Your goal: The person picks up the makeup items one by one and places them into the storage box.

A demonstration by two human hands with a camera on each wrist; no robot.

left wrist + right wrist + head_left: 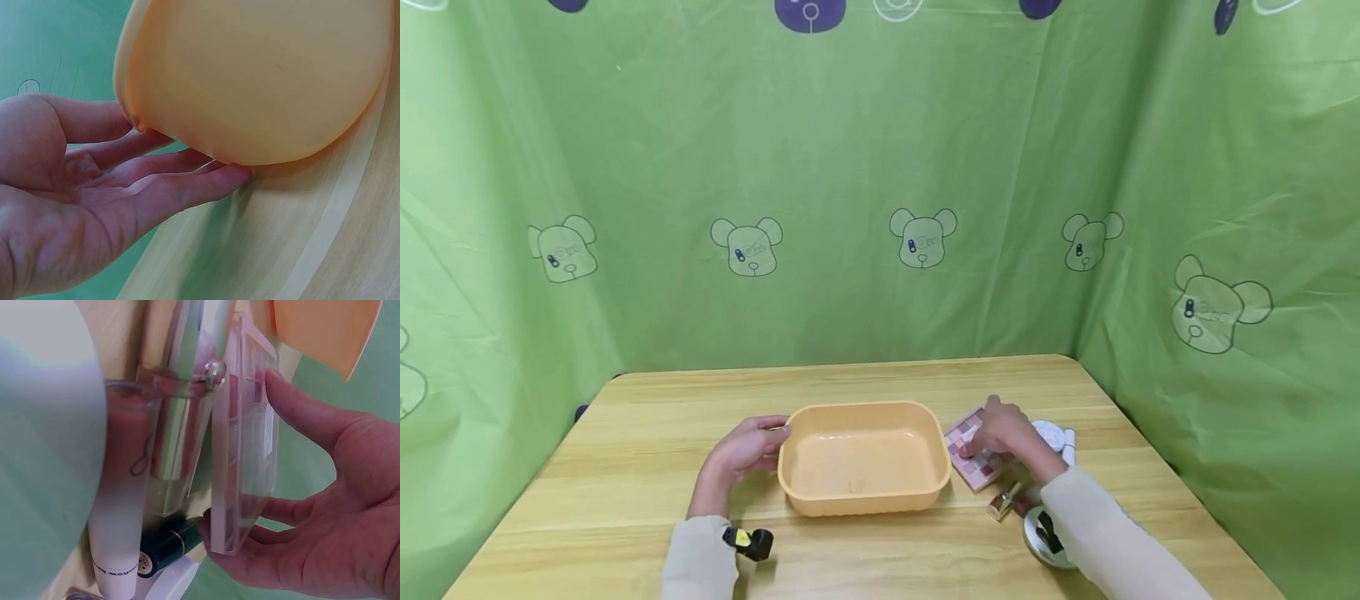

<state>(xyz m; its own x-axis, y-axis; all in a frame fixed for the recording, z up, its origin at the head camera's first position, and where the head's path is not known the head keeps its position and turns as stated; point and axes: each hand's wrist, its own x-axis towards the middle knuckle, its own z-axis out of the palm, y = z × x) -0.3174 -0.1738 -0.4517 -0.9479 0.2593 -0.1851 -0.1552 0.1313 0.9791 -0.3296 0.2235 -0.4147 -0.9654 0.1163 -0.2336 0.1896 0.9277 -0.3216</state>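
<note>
Table (595, 492): the pale wood-look top carries everything you are working with
Basin (867, 504): it sits upright in front of you, between your hands, with no item inside it
Left hand (749, 450): you are holding the basin at its left end, thumb at the rim and fingers against the outside; judging by this, you are steadying it
Right hand (1007, 427): you are gripping the palette, thumb on one side and fingers around the other edge
Palette (976, 472): it lies just right of the basin, under your right hand and well apart from your left; whether it is clear of the table you cannot tell; the step in hand looks like picking it up, and the next move calls for a firm edge grip and a lift clear of its neighbours
Mirror (1033, 546): the round disc is near your right sleeve
White tube (119, 531): it is near the palette, with the gold tube (175, 437) between
Dark tube (164, 551): it is close by your right fingertips, so mind it
</note>
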